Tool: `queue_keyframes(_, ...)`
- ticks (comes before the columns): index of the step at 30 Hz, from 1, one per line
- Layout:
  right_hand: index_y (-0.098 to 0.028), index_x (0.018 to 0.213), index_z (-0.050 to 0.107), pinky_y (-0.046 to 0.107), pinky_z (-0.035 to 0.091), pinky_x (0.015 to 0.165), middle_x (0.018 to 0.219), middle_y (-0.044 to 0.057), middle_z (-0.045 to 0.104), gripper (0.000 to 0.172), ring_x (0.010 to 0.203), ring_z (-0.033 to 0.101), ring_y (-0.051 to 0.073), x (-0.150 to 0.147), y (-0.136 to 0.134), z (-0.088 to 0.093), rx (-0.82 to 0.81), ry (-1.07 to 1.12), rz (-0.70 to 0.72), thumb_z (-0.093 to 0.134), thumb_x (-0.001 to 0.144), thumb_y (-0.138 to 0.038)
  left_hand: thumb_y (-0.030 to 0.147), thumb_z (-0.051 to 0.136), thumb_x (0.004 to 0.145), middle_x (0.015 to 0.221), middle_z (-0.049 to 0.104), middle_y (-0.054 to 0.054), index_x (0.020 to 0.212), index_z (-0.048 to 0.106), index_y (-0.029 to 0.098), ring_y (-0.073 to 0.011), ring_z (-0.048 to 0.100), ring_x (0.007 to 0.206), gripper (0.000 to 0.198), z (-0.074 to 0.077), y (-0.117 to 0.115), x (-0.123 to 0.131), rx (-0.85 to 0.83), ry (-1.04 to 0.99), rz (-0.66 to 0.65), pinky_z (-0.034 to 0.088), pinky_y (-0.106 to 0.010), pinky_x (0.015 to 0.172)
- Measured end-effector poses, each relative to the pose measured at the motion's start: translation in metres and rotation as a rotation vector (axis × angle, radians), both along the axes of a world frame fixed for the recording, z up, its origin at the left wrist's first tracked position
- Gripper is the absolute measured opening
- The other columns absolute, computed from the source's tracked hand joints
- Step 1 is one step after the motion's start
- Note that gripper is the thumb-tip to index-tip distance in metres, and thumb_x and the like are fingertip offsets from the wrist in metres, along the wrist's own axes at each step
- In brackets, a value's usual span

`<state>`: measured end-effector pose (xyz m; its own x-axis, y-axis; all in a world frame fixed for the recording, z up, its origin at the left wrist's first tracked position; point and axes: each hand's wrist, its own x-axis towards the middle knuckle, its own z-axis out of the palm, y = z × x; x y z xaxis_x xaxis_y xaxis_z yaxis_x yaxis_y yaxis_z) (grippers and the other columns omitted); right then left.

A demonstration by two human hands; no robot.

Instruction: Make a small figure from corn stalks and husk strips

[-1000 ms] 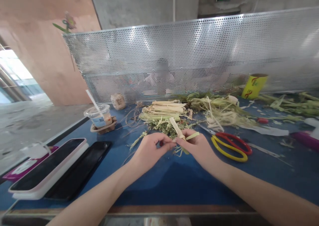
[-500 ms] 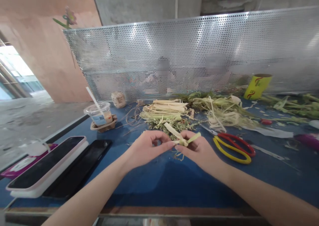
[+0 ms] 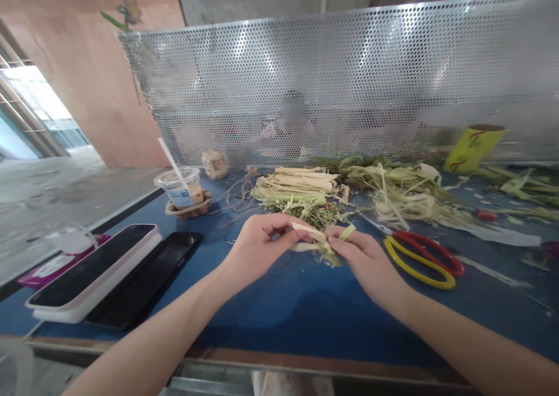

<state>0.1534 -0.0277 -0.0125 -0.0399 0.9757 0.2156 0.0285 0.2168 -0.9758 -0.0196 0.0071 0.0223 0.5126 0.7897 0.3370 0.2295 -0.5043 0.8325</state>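
A small knotted piece of pale green husk strips, probably corn husk, is held between my two hands over the blue tabletop. My left hand pinches a whitish strip of it between thumb and fingers. With thumb and fingertips closed, my right hand grips the piece near its knot, and a short green end sticks up past the fingers. Just beyond lie a stack of cut husk strips and small leafy sprigs. Scissors with red and yellow handles rest to the right of my right hand.
On the left are two phones and a lidded drink cup in a cardboard holder. Loose husks, a yellow tube and a ruler-like strip lie right. A perforated metal screen stands behind, with a person beyond.
The left hand has shifted its pinch to the upper whitish strip, which now slants down toward the left instead of standing up. The right hand stays on the piece. The view has tilted slightly.
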Motion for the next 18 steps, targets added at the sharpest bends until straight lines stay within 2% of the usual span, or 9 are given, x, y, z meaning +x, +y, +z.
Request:
queue_keyframes(4, -0.018, 0.065, 0.061, 0.026, 0.035, 0.061, 0.065, 0.000, 0.054, 0.015, 0.063, 0.046, 0.013, -0.0002, -0.0003, 0.0000, -0.152, 0.176, 0.120, 0.064, 0.063, -0.033, 0.025, 0.052, 0.080, 0.075, 0.068, -0.002, 0.084, 0.066, 0.016, -0.0137, 0.063, 0.071, 0.017, 0.0004, -0.0022, 0.0020, -0.009, -0.027, -0.020, 0.049, -0.023, 0.067)
queue_keyframes(8, -0.017, 0.063, 0.056, 0.025, 0.033, 0.059, 0.062, -0.001, 0.051, 0.019, 0.061, 0.042, 0.011, -0.0004, -0.0022, 0.0021, -0.184, 0.166, 0.222, 0.066, 0.063, -0.033, 0.030, 0.050, 0.081, 0.063, 0.064, -0.002, 0.076, 0.063, 0.014, -0.0115, 0.058, 0.060, 0.020, -0.0002, -0.0025, 0.0052, 0.007, 0.012, 0.015, 0.047, -0.023, 0.060)
queue_keyframes(11, -0.017, 0.062, 0.052, 0.023, 0.029, 0.054, 0.059, -0.003, 0.045, 0.020, 0.057, 0.037, 0.009, 0.0002, -0.0025, 0.0030, -0.176, 0.118, 0.296, 0.064, 0.065, -0.033, 0.029, 0.049, 0.081, 0.061, 0.062, -0.001, 0.069, 0.060, 0.014, -0.0108, 0.057, 0.058, 0.022, -0.0009, -0.0021, 0.0069, 0.022, 0.010, 0.025, 0.046, -0.023, 0.059)
queue_keyframes(14, -0.018, 0.062, 0.050, 0.022, 0.024, 0.049, 0.055, -0.005, 0.039, 0.020, 0.053, 0.032, 0.008, 0.0008, -0.0023, 0.0027, -0.172, 0.055, 0.296, 0.062, 0.068, -0.032, 0.027, 0.050, 0.081, 0.061, 0.061, -0.001, 0.065, 0.058, 0.015, -0.0106, 0.057, 0.059, 0.021, -0.0015, -0.0019, 0.0079, 0.009, -0.038, 0.040, 0.047, -0.022, 0.059)
queue_keyframes(18, -0.018, 0.063, 0.048, 0.022, 0.024, 0.047, 0.055, -0.004, 0.039, 0.022, 0.051, 0.030, 0.008, 0.0012, -0.0023, 0.0018, -0.149, 0.006, 0.272, 0.061, 0.070, -0.034, 0.025, 0.050, 0.080, 0.060, 0.061, 0.001, 0.064, 0.057, 0.015, -0.0095, 0.057, 0.058, 0.020, -0.0003, -0.0027, 0.0091, -0.004, -0.090, 0.067, 0.047, -0.020, 0.058)
